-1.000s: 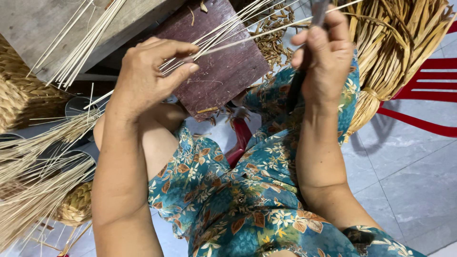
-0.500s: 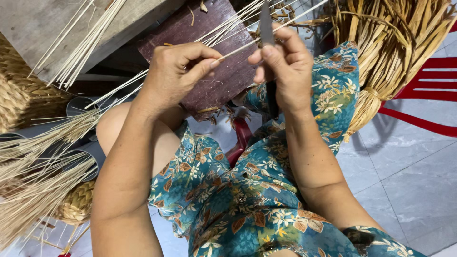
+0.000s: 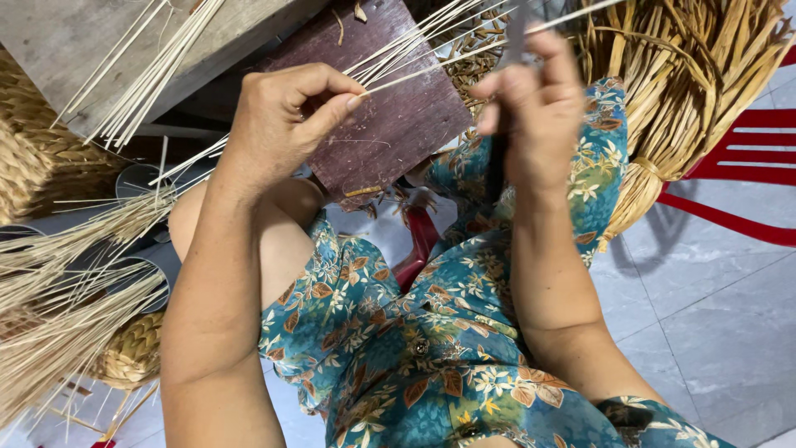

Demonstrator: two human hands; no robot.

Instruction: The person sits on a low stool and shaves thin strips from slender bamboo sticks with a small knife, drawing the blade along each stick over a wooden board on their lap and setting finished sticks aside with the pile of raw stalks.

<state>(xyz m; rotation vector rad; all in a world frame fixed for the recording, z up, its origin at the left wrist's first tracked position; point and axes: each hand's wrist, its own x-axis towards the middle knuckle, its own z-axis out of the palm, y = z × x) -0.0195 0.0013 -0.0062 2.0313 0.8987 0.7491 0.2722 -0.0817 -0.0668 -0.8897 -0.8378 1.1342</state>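
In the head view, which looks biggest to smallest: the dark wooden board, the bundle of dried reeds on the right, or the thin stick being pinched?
1. Bundle of dried reeds
2. Dark wooden board, partly covered, so unsure
3. Thin stick

Soft, even daylight; right hand (image 3: pixel 537 108) motion-blurred, the rest sharp.

Between the left hand (image 3: pixel 278 124) and the right hand (image 3: pixel 535 108) a gap lies open over the dark wooden board (image 3: pixel 390 124), hemmed by the thin pale sticks (image 3: pixel 431 37) above, the dried reed bundle (image 3: pixel 688 91) rightward and straw sheaves (image 3: pixel 58 323) leftward.
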